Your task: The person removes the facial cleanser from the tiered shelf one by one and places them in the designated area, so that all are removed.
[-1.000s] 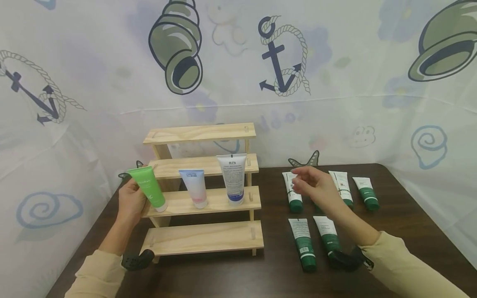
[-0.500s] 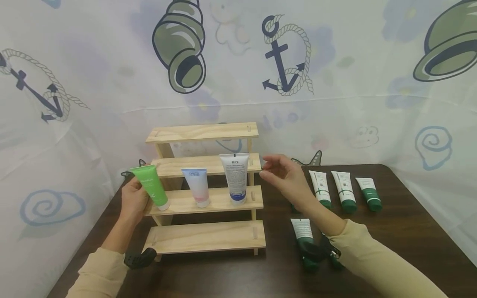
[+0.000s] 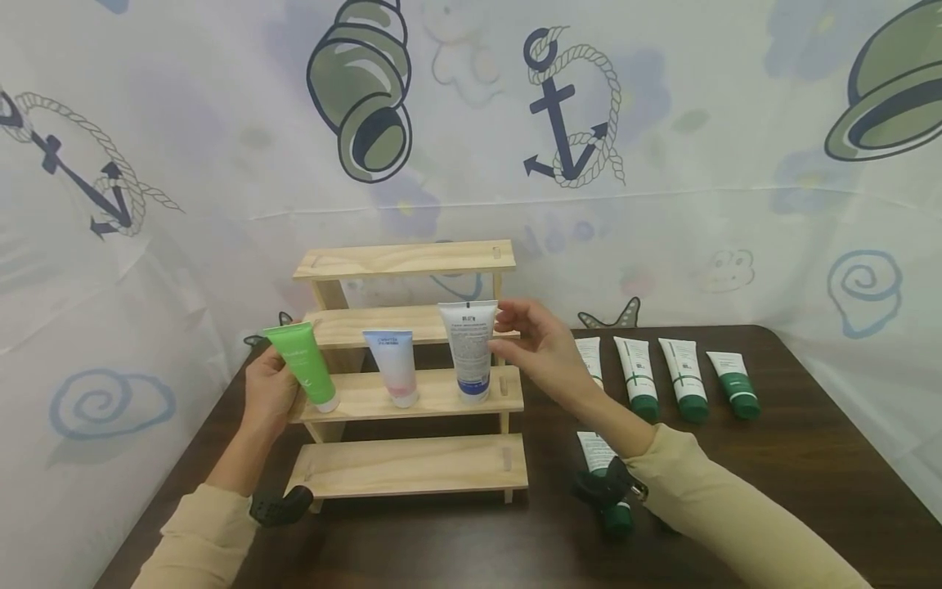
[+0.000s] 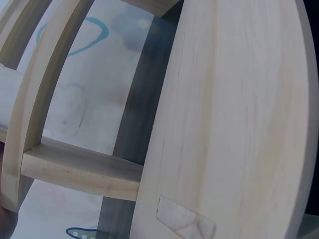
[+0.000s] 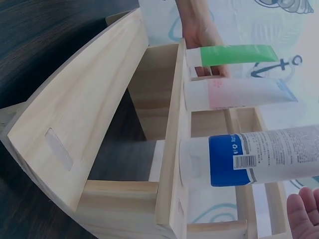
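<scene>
Left hand (image 3: 266, 391) beside the green tube (image 3: 303, 361); grip cannot be determined. Right hand (image 3: 543, 343) relaxed and unclenched beside the white tube (image 3: 469, 348); contact unclear. Between both hands, 1 pink-and-blue tube (image 3: 393, 364) stands on the wooden rack (image 3: 408, 468).

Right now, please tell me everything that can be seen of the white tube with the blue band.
The white tube with the blue band stands upright on its white cap, near the right end of the second shelf from the bottom. It looks like plastic, flat at the top edge, with small dark print and a barcode at the band's edge. The right hand is close beside it; I cannot tell whether it touches.
</scene>
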A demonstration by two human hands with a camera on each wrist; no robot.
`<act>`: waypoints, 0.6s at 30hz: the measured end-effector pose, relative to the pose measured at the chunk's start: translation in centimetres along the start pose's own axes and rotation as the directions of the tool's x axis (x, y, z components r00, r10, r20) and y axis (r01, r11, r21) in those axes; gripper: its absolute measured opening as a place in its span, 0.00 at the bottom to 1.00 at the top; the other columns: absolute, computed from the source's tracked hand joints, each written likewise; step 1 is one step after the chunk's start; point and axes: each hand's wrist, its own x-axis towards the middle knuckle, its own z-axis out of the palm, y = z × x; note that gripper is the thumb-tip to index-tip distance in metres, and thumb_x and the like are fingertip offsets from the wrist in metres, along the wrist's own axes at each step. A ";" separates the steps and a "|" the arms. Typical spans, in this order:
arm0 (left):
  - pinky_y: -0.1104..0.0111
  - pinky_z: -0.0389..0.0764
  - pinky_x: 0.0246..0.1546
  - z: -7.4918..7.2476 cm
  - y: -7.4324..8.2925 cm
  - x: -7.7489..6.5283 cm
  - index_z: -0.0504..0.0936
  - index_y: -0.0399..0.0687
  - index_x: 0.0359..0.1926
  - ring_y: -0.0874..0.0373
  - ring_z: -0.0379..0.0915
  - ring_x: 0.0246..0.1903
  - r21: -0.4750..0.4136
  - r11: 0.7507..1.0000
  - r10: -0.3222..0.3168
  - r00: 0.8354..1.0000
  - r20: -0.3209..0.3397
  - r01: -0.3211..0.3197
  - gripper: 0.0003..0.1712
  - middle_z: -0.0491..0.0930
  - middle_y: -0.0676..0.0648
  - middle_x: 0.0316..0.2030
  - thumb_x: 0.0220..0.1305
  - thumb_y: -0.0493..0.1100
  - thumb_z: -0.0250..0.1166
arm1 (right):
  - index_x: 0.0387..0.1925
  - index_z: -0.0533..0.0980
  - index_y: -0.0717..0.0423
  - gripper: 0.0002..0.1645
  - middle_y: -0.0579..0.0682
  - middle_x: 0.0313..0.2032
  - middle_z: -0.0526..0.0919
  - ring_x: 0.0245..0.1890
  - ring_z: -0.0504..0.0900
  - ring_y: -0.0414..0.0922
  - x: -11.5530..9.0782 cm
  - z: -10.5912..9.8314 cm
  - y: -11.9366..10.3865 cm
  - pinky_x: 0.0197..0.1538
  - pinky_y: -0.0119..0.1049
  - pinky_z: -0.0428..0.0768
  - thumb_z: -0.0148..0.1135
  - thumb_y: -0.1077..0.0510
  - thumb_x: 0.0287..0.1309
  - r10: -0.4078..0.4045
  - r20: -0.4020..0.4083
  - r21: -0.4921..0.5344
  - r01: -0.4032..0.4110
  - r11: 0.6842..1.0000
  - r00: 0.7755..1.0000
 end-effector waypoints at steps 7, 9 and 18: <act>0.66 0.64 0.67 -0.2 0.0 0.0 0.79 0.39 0.50 0.58 0.57 0.68 0.006 1.000 0.005 1.000 0.009 -0.005 0.15 0.65 0.48 0.66 0.64 0.39 0.61 | 0.57 0.67 0.67 0.29 0.62 0.48 0.76 0.50 0.77 0.55 0.7 0.8 0.2 0.54 0.39 0.80 0.62 0.72 0.53 -0.066 0.041 0.036 0.064 0.997 0.997; 0.65 0.62 0.68 -0.2 0.0 0.1 0.79 0.41 0.50 0.58 0.57 0.68 -0.008 1.000 0.001 1.000 0.006 -0.001 0.14 0.66 0.48 0.66 0.64 0.39 0.61 | 0.57 0.68 0.66 0.28 0.61 0.47 0.77 0.49 0.78 0.54 0.8 1.0 0.3 0.54 0.38 0.80 0.63 0.71 0.53 -0.062 0.046 0.041 0.060 0.997 0.997; 0.64 0.59 0.69 -0.2 0.1 -0.1 0.74 0.35 0.57 0.57 0.56 0.68 0.004 1.000 -0.001 1.000 0.014 0.001 0.22 0.65 0.48 0.66 0.64 0.41 0.61 | 0.51 0.70 0.66 0.23 0.62 0.41 0.80 0.44 0.80 0.54 0.9 1.4 0.6 0.49 0.37 0.82 0.63 0.70 0.53 -0.038 0.042 0.001 0.038 0.999 0.998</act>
